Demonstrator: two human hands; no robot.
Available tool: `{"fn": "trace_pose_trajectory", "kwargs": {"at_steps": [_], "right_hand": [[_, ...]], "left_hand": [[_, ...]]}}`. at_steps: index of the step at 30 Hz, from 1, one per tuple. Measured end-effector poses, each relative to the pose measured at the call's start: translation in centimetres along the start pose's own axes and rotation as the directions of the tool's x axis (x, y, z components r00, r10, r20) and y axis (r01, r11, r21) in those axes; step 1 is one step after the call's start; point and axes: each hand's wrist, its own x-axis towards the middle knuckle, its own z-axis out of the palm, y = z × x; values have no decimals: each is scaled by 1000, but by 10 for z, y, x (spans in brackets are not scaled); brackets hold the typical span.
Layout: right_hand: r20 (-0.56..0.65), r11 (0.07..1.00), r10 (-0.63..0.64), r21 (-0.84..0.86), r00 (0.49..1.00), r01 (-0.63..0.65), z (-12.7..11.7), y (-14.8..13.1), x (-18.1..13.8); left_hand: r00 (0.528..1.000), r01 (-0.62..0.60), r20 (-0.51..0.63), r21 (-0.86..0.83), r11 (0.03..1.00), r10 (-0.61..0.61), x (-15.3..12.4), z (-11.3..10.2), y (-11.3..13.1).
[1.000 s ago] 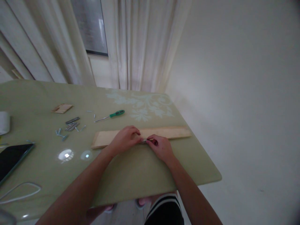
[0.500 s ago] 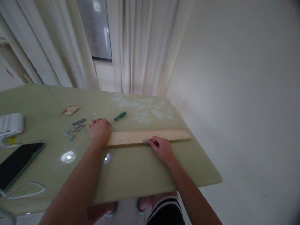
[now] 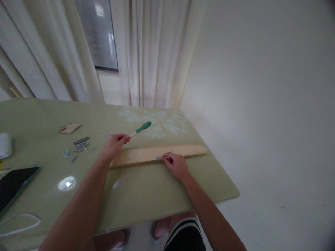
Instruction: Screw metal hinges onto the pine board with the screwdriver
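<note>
A long pale wooden board (image 3: 141, 156) lies across the green table (image 3: 146, 195). My left hand (image 3: 113, 144) is closed on the metal shaft of a green-handled screwdriver (image 3: 142, 127), lifted above the table with the handle pointing away to the right. My right hand (image 3: 176, 164) rests at the board's near edge, its fingers pinched on a small metal piece (image 3: 159, 158) held against the wood.
Several loose screws and small metal plates (image 3: 78, 146) lie left of the board, with a small wood piece (image 3: 68, 128) behind them. A dark tablet (image 3: 13, 183), a white cable (image 3: 18, 223) and a white object (image 3: 4, 144) sit at the far left. Curtains hang behind.
My left hand left the board, reached to the screwdriver on the table and has lifted it by the shaft. My right hand stayed at the metal piece.
</note>
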Motion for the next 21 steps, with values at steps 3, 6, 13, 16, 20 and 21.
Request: {"fn": "trace_pose_trajectory", "kwargs": {"at_steps": [3,6,13,16,20,21], "right_hand": [[15,999,5,32,1000,-5,-3,-2,-1],[38,996,-4,86,999,1,-5,-1,-2],[2,973,97,209,995,-95,0,7,-5],[-12,940,188,294,982,-176,1,5,-5],[-12,879,300,391,954,-272,1,1,-2],[-11,864,324,410,946,-291,1,1,-1]], "left_hand": [[978,-155,111,-180,971,176,-12,23,25],[921,-241,226,-310,919,318,-29,49,46],[816,-319,327,-434,843,477,-55,70,62],[796,-367,314,-430,825,517,-57,71,64],[783,-434,284,-387,814,553,-57,76,62],[778,-450,284,-372,812,561,-56,78,61]]}}
